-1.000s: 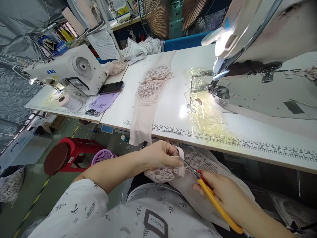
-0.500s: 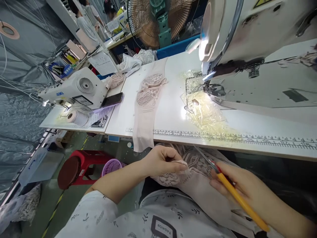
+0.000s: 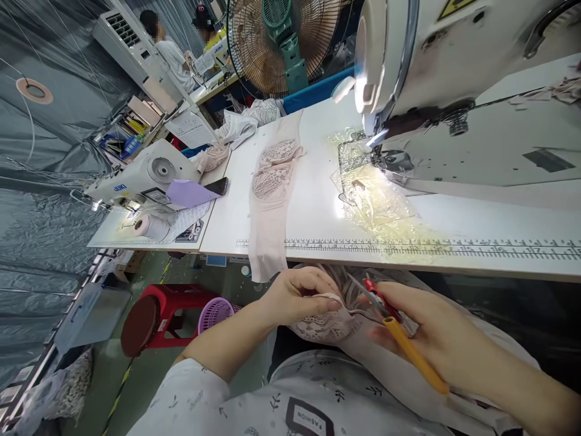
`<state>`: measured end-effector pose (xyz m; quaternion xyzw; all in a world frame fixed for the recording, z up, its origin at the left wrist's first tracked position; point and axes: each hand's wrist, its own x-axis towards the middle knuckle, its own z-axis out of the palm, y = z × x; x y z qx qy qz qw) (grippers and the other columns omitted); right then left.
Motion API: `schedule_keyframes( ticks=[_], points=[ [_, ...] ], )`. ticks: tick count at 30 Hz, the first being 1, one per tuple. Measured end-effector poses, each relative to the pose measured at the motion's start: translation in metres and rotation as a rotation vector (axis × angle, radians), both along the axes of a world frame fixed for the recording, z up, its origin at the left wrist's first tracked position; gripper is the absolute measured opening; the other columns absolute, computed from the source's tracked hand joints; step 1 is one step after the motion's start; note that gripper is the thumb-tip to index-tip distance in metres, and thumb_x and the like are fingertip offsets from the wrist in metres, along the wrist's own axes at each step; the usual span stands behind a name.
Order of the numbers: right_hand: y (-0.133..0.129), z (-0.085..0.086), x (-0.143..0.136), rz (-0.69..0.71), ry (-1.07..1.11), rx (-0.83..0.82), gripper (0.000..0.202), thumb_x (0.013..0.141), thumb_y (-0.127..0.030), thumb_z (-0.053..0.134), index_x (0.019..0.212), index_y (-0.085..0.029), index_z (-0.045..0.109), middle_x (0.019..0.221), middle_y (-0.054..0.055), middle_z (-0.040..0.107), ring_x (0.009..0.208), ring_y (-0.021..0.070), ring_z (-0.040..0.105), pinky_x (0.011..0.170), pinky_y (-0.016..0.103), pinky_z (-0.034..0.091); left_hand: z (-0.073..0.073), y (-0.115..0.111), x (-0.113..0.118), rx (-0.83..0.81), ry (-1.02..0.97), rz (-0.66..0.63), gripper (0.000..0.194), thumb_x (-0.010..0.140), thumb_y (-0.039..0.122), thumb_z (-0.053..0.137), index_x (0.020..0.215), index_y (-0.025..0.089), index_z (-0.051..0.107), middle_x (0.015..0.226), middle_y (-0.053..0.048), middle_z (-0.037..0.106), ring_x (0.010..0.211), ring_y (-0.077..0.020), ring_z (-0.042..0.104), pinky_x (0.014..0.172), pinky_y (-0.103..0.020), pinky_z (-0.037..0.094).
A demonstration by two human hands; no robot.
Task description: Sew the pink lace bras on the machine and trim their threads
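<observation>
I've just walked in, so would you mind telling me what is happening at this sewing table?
A person's left hand pinches the edge of a pale pink lace garment below the white tabletop. The right hand holds metal scissors with a yellow handle beside it; whether the blades are cutting is unclear. Another pale pink lace piece lies on the tabletop, left of the large white sewing machine.

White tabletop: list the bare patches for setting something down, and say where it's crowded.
On the tabletop, one bare patch lies between the lace piece and the yellowish film; a narrower one lies between the lace piece and the phone. Crowded: around the phone, purple paper and thread cone, and toward the back, where bunched garments lie.
</observation>
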<state>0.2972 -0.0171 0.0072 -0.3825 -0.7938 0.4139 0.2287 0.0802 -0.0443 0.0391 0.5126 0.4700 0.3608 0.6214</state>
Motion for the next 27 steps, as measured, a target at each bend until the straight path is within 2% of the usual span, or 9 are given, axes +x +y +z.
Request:
schedule_keyframes(
  ticks=[3,8,14,19,27],
  points=[
    [0.008,-0.004,0.010,0.104,-0.092,0.026,0.042,0.076,-0.055,0.058,0.059,-0.025,0.034,0.055,0.000,0.050,0.047,0.0154,0.045,0.042,0.029,0.041,0.000,-0.002,-0.004,-0.053,-0.009,-0.057,0.029,0.072,0.042,0.077,0.077,0.013,0.074,0.087,-0.011,0.072,0.086,-0.0210,0.068,0.082,-0.033,0.053],
    [0.015,-0.022,0.042,0.056,-0.208,0.117,0.032,0.073,-0.058,0.062,0.069,-0.027,0.056,0.062,0.004,0.060,0.049,0.0190,0.053,0.042,0.031,0.043,-0.002,-0.002,-0.008,-0.038,-0.004,-0.058,0.027,0.073,0.040,0.076,0.074,0.013,0.073,0.088,-0.012,0.074,0.085,-0.0211,0.069,0.077,-0.031,0.054],
    [0.005,-0.032,0.059,0.060,-0.318,0.276,0.031,0.079,-0.051,0.058,0.066,-0.026,0.046,0.057,-0.003,0.052,0.044,0.0148,0.046,0.039,0.027,0.037,-0.005,0.002,-0.005,0.004,-0.061,-0.085,0.020,0.073,0.031,0.078,0.073,0.011,0.074,0.084,-0.013,0.075,0.074,-0.0192,0.069,0.064,-0.028,0.054],
    [0.001,-0.035,0.058,0.096,-0.322,0.354,0.030,0.085,-0.050,0.051,0.069,-0.025,0.046,0.060,-0.004,0.052,0.046,0.0147,0.049,0.040,0.027,0.037,-0.005,0.003,-0.005,0.026,-0.045,-0.082,0.016,0.071,0.026,0.079,0.076,0.012,0.076,0.083,-0.012,0.075,0.073,-0.0181,0.069,0.063,-0.026,0.053],
    [0.003,-0.035,0.063,0.080,-0.294,0.391,0.028,0.085,-0.054,0.051,0.079,-0.027,0.052,0.062,-0.004,0.055,0.046,0.0141,0.051,0.038,0.025,0.038,-0.002,0.004,-0.005,0.024,-0.056,-0.093,0.015,0.071,0.025,0.078,0.076,0.011,0.076,0.084,-0.013,0.076,0.078,-0.0213,0.070,0.068,-0.030,0.055]
  ],
)
